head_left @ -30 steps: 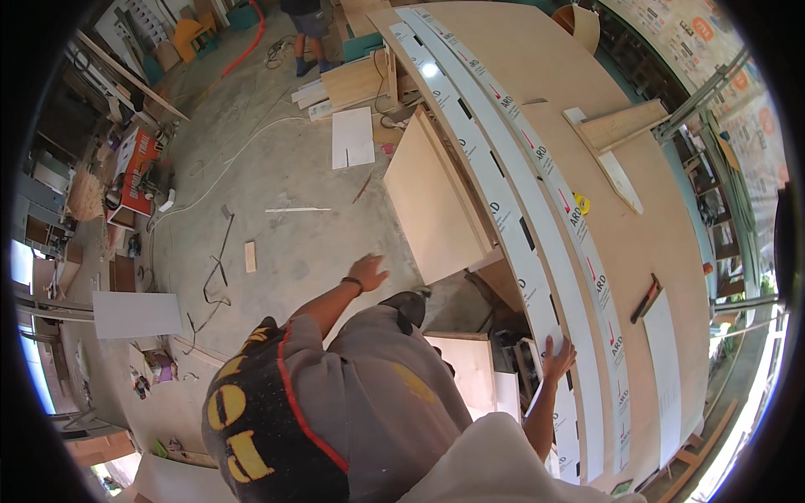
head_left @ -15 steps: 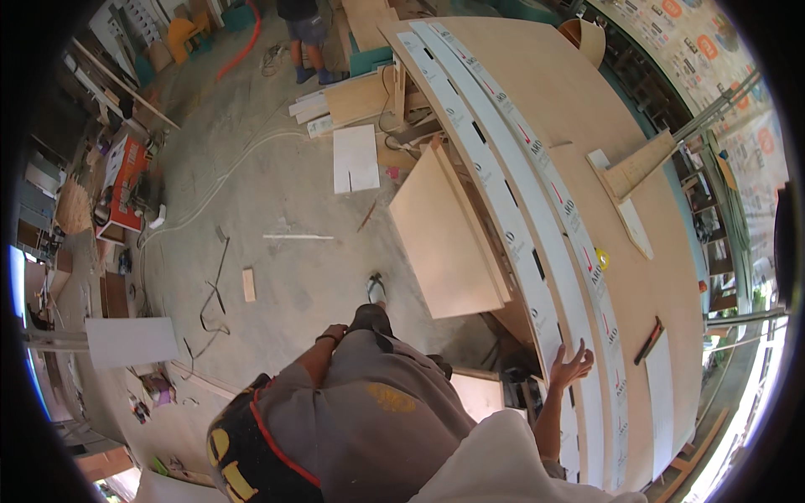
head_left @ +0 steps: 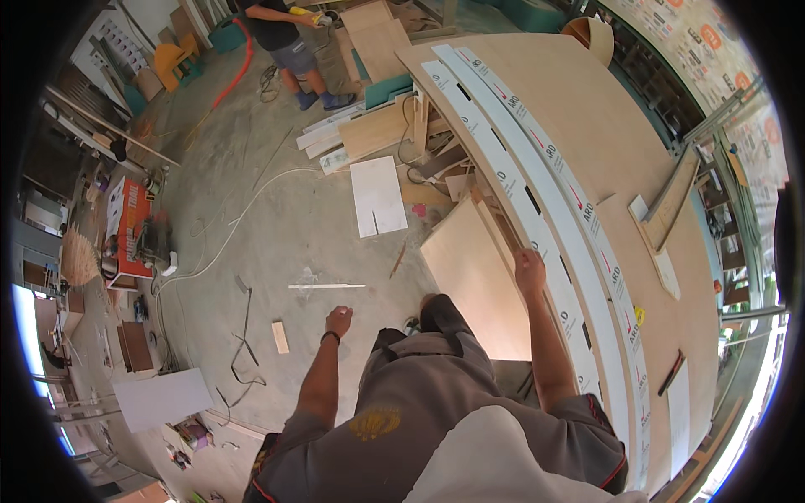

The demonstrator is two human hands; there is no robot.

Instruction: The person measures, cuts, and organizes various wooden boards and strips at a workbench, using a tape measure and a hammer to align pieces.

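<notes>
My left hand (head_left: 339, 322), with a dark band at the wrist, hangs over the concrete floor in a loose curl, and nothing shows in it. At the near edge of the big plywood-topped table, my right hand (head_left: 530, 273) has its fingers curled in and appears empty. I cannot tell whether it touches the edge. Beside it runs a long pale printed strip (head_left: 521, 193) with dark slots, and a second strip (head_left: 579, 201) with red marks lies alongside. A plywood panel (head_left: 478, 281) leans against the table under my right arm.
On the table lie a wooden bracket piece (head_left: 671, 201), a hammer-like tool (head_left: 672, 373) and a yellow tape roll (head_left: 639, 316). A white board (head_left: 378, 196), a wood block (head_left: 279, 337) and a black strap (head_left: 245, 335) lie on the floor. Ahead, another person (head_left: 289, 50) stands by stacked boards.
My right hand has moved forward along the table edge and its spread fingers have curled. My left hand has swung out from my body over the floor. The view has shifted, showing more of the other person.
</notes>
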